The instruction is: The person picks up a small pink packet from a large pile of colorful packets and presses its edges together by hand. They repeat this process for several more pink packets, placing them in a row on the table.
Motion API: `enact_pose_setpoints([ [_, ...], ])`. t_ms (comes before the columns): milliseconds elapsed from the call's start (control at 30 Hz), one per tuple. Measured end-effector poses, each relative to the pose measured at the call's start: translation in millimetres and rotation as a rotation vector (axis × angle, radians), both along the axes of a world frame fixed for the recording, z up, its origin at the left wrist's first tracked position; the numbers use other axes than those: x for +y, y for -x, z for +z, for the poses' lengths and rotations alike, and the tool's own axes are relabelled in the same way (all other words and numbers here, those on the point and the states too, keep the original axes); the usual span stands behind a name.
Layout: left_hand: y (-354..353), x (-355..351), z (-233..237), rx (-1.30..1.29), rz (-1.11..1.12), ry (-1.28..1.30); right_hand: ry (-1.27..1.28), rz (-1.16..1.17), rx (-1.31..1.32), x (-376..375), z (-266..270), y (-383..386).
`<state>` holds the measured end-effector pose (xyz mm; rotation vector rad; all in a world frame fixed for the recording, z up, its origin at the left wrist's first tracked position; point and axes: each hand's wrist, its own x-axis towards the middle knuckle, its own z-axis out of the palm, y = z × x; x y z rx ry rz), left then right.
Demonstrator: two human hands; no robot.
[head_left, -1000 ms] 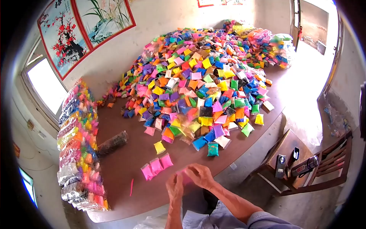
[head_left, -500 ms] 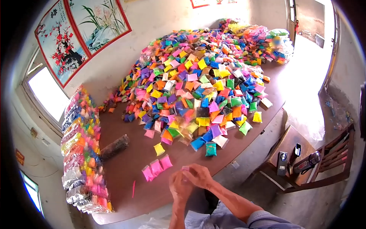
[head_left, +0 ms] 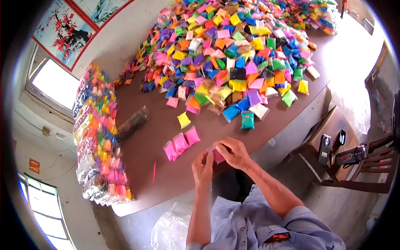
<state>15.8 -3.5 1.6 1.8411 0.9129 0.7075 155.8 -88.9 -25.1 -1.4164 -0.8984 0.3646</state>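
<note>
A small pink packet [head_left: 218, 157] in clear plastic is pinched between my two hands at the table's near edge. My right hand [head_left: 234, 153] is closed on its upper part, and my left hand [head_left: 202, 167] grips its left edge; the fingers partly cover it. Just beyond my left hand, several pink packets [head_left: 181, 143] lie side by side on the brown table [head_left: 143, 166]. Behind them is a yellow packet [head_left: 183, 120], with a teal packet [head_left: 247, 120] farther right. A thin pink strip [head_left: 154, 171] rests to the left.
A large heap of coloured packets [head_left: 233, 54] covers the table's far part. Stacked bags of packets [head_left: 102, 137] line the left edge, beside a dark rolled bundle [head_left: 133, 123]. On the right, a small wooden stand [head_left: 310, 143] holds a flask [head_left: 351, 155], near a chair [head_left: 377, 166].
The view has tilted downward, so the table's contents sit higher in the picture. My hands have turned slightly apart, and more of the pink packet shows between them.
</note>
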Motion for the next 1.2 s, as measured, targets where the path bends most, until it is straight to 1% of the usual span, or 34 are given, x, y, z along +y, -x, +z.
enact_pose_setpoints([
  [100, 4.1, 5.4, -8.5, -0.042, 0.007, 0.008, 0.003, 0.004, 0.007, -1.1, 7.4, 0.9],
  [167, 3.2, 6.1, -9.9, -0.130, 0.026, 0.162, 0.034, 0.008, -0.045, -1.8, 7.9, 0.6],
  [300, 2.2, 2.3, -2.7, -0.104, -0.004, 0.161, 0.002, -0.011, -0.033, 0.4, 0.9, 0.3],
  [367, -0.7, -0.4, -0.7, -0.245, 0.025, 0.289, -0.006, -0.018, -0.038, 0.7, -0.8, 0.7],
  [500, 1.8, 0.4, -3.7, -0.333, 0.078, 0.324, 0.004, -0.027, -0.042, -0.4, 5.6, 1.4],
  [567, 0.2, -1.7, -7.5, -0.377, 0.131, 0.207, -0.010, -0.039, -0.047, -1.2, 7.0, 1.7],
  [600, 0.4, -5.3, -7.2, -0.379, 0.133, 0.209, -0.008, -0.037, -0.048, -1.6, 7.0, 2.1],
  [667, -0.3, -13.3, -3.6, -0.162, 0.264, -0.035, 0.013, -0.053, -0.057, -2.1, 7.0, 1.8],
  [700, -1.6, -15.0, -2.9, -0.161, 0.264, -0.031, 0.017, -0.053, -0.057, -2.0, 6.3, 2.1],
  [767, -3.9, -17.0, -2.2, -0.121, 0.174, -0.321, -0.015, -0.024, -0.032, -1.2, 4.9, 4.3],
  [900, -6.9, -16.7, 0.6, -0.062, 0.196, -0.249, -0.050, 0.008, -0.083, -2.1, 6.5, 2.5],
  [1000, -6.3, -18.3, 8.9, -0.060, 0.147, -0.267, 0.010, 0.044, -0.029, -8.9, 8.4, 3.8],
  [1200, -13.8, -34.6, 1.3, -0.090, -0.014, -0.352, 0.065, -0.056, 0.016, -50.6, 22.6, 12.4],
])
